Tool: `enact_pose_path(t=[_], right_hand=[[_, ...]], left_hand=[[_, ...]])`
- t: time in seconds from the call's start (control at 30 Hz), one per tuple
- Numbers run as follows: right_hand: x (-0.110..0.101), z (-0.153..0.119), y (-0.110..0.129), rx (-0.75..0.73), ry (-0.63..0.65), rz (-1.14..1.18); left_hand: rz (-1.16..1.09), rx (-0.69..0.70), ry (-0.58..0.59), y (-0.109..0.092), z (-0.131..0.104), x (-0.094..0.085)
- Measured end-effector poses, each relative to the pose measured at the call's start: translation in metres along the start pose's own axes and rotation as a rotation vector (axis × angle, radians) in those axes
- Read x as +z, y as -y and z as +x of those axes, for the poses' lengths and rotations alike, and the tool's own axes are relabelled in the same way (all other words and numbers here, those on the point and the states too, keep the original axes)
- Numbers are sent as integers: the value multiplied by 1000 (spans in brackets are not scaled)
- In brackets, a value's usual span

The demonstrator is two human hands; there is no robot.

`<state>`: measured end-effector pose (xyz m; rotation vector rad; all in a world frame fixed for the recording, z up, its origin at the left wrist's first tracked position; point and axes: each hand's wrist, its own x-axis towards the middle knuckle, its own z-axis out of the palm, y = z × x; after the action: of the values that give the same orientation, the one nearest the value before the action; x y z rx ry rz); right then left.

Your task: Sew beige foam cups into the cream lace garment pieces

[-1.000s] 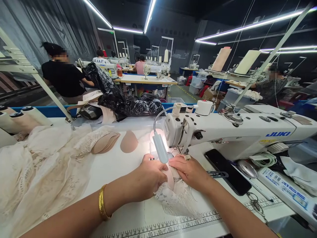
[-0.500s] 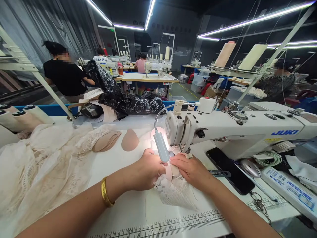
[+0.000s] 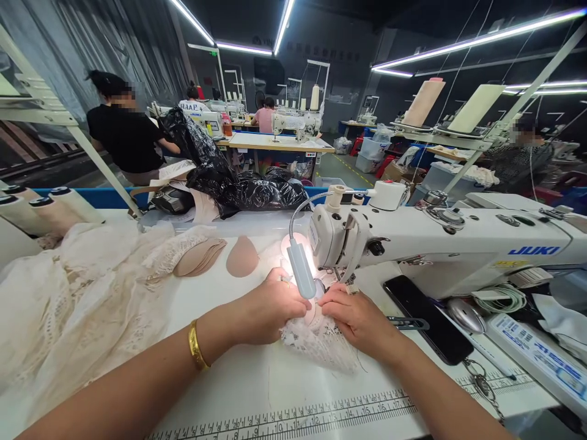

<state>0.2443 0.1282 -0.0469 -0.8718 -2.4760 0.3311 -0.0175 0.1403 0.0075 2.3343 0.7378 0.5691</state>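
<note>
- A heap of lace (image 3: 77,305) lies at the table's left.
- Beige cups (image 3: 215,256) rest beyond it.
- The left hand (image 3: 268,305), fingers curled down, presses the lace piece (image 3: 316,342) flat on the table (image 3: 257,385).
- A lamp (image 3: 300,276) hangs just above both hands.
- The right hand (image 3: 358,318) pins the same piece from the other side, fingertips touching it beside the needle.
- The machine (image 3: 440,244) stands behind.
- A phone (image 3: 426,318) lies right of the hand.
</note>
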Motion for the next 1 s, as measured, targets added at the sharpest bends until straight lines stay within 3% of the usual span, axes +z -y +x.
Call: enact_pose_path(t=[0.13,0.27,0.37,0.53,0.77,1.0], right_hand=[[2,-1,-2,26,-4,-12],[4,-4,-5,84,-49,-74],[1,-4,-6,88,-102,-133],[-5,0,-7,116,-191,-88],[-5,-1,-8,129,-241,-46],[-4,-2,-6,118,-297,-24]], left_hand=[[261,157,39,4,-2,3],[151,70,5,7,0,0],[169,34,44,9,2,-3],[375,93,83,12,6,-5],[445,126,50,9,6,0],[481,130,66,26,1,4]])
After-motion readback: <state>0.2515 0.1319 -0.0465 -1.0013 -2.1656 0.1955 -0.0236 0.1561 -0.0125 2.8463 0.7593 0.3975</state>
